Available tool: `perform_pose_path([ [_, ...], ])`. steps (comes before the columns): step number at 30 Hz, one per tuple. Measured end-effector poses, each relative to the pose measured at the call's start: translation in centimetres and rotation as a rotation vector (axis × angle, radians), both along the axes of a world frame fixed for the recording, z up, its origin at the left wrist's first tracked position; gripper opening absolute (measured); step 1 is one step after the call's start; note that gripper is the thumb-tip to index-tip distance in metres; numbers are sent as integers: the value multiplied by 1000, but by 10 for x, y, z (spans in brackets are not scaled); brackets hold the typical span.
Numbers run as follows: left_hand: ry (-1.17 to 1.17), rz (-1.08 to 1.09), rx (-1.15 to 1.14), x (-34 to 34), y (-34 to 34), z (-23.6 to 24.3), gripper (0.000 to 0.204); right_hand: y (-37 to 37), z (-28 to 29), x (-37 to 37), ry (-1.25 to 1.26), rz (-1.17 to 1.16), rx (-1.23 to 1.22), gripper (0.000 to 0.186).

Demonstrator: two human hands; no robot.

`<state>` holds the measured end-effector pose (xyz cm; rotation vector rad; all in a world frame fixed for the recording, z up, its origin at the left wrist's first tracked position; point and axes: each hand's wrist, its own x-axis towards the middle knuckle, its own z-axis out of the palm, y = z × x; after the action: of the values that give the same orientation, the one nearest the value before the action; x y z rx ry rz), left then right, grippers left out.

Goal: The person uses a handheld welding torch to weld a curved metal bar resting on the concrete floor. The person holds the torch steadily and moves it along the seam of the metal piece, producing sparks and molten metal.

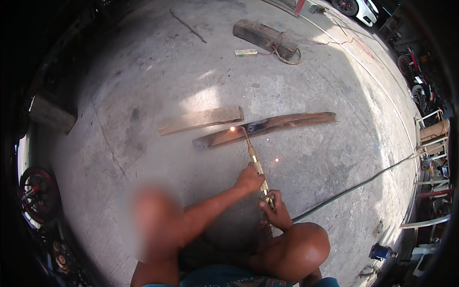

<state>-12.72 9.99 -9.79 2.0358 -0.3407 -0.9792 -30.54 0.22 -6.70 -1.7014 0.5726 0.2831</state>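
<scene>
Ahead, toward the concrete floor's (315, 177) far edge, rusted steel bar (268, 125) lies crosswise; left hand (250, 179), nearer, and right hand (277, 211) grip brass torch (256, 164).

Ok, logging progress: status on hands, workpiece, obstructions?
Left hand, right hand: both on slender brass-coloured torch. Long rusty-brown metal strip: orange glow near torch tip. Short tan bar lies alongside, clear of torch.

The brass torch (258, 168) is partly hidden by the left hand (249, 179) and right hand (278, 211). One spot on the rusty bar (287, 121) is masked by glare (232, 128). The left knee (155, 210) is blurred; the white car (364, 14) is cut by the upper edge.
</scene>
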Motion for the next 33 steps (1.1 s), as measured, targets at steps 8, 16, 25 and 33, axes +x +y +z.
perform_pose_path([
  [8, 23, 15, 20, 5, -1, 8, 64, -3, -7, 5, -22, -2, 13, 42],
  [16, 2, 14, 7, 4, -2, 2, 64, -4, -21, 1, -28, -14, 26, 43],
  [25, 1, -10, 17, 4, -5, 4, 66, -4, -10, 2, -30, -21, 6, 43],
  [33, 19, 9, 15, 4, -3, 6, 65, -3, -16, 1, -14, -27, 35, 43],
])
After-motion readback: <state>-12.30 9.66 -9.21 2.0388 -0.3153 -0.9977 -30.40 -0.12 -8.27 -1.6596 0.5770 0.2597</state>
